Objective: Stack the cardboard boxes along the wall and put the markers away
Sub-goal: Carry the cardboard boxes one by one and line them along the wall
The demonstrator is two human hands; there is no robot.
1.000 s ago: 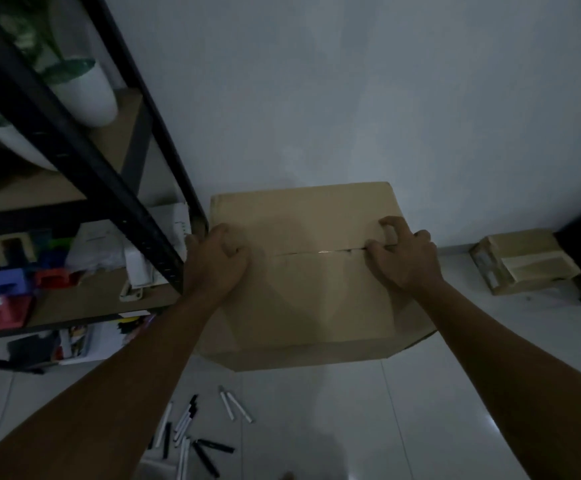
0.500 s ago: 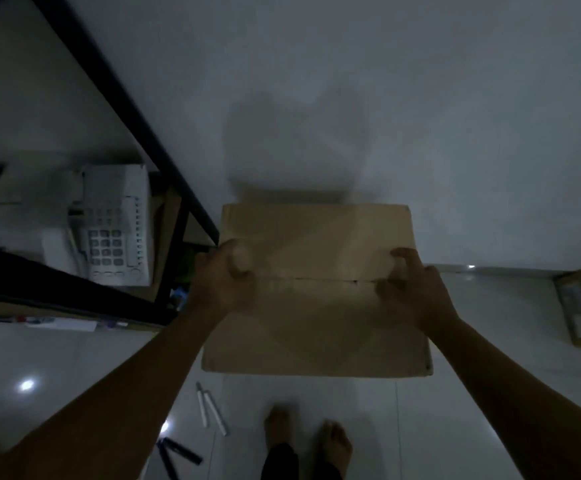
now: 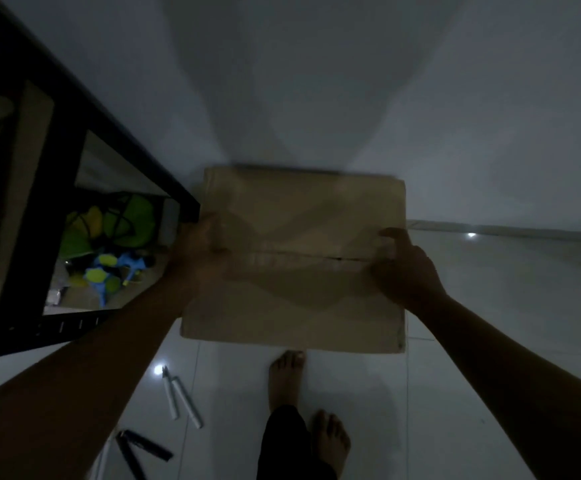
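White tiled floor (image 3: 489, 341), grey wall (image 3: 316, 81). Cardboard box (image 3: 299, 299) centre-frame, seam running left-right, gripped at its ends by left hand (image 3: 200, 249) and right hand (image 3: 406, 271).

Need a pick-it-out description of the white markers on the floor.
Start at the cardboard box by the wall and drop to the tiles at its lower-left corner. The two white markers lie there, meeting at their upper ends; the markers nearer the camera are black.

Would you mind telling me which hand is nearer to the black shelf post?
Left. The left hand grips the cardboard box's left edge right beside the foot of the black shelf post; the right hand grips the box's opposite edge, the whole box away.
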